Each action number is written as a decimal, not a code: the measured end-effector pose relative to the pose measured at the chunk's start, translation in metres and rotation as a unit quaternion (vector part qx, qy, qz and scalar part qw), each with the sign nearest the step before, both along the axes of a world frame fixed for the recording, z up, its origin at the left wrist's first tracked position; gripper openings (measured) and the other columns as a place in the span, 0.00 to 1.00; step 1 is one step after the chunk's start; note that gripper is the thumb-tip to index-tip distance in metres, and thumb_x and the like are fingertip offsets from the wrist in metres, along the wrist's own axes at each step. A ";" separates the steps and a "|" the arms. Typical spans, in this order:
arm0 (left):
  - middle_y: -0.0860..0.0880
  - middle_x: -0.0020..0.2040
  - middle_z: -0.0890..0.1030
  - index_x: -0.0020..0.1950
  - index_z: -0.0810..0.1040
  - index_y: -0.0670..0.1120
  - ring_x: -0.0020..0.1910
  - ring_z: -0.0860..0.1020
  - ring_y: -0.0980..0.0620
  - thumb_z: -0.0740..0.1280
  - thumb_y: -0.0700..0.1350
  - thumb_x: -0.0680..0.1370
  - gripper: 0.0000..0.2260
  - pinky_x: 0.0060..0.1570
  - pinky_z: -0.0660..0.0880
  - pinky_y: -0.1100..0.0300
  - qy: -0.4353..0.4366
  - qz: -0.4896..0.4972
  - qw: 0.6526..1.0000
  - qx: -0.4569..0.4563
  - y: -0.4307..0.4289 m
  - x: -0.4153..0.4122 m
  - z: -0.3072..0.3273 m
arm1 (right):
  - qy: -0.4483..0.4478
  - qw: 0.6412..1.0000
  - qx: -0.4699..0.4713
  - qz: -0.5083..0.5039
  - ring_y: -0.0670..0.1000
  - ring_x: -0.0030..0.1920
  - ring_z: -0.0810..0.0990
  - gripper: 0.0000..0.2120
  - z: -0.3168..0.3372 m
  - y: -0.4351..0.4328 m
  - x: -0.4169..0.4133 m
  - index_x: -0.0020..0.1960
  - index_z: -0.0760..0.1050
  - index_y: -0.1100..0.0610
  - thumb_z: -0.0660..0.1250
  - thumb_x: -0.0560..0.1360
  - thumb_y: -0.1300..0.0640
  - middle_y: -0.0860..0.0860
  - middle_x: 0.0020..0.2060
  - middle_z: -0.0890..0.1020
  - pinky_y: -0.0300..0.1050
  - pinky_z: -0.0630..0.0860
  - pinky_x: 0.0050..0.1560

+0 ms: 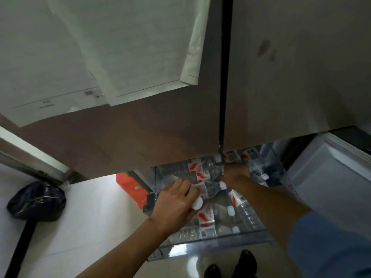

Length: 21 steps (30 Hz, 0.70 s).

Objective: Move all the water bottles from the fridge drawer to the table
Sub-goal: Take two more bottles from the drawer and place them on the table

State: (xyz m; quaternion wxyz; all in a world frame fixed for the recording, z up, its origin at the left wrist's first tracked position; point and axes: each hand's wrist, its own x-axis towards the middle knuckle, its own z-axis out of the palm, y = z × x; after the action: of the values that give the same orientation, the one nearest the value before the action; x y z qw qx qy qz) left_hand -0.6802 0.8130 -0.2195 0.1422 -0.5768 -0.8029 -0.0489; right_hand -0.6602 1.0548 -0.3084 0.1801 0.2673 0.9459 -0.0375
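The clear fridge drawer (210, 250) stands pulled out below the closed fridge doors. Inside lie several clear water bottles (208, 214) with white caps and red-and-white labels. My left hand (176, 201) is closed around one bottle (197, 202), its white cap sticking out by my fingers. My right hand (234, 174) reaches deeper in, fingers down on a bottle (232, 157) at the back under the door edge. Whether it grips that bottle is unclear.
Grey fridge doors (281, 77) fill the upper view, with paper sheets (120, 47) stuck on the left one. An orange box (130, 189) sits left of the drawer. A dark plastic bag (37, 200) lies on the pale floor. My black shoes (230, 265) stand before the drawer.
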 end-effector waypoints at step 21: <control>0.50 0.31 0.78 0.45 0.74 0.49 0.26 0.75 0.49 0.65 0.57 0.71 0.12 0.20 0.70 0.61 0.055 -0.015 0.998 0.015 0.002 -0.020 0.023 | 0.120 0.988 -0.070 -0.064 0.58 0.53 0.80 0.22 0.102 0.044 0.126 0.58 0.76 0.53 0.60 0.74 0.37 0.56 0.54 0.82 0.45 0.73 0.45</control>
State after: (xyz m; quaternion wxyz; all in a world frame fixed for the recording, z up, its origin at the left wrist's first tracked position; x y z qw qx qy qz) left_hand -0.7005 0.8150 -0.1965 0.1943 -0.5880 -0.7845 -0.0311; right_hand -0.5347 1.0986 -0.2069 0.0803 0.3079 0.9366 -0.1469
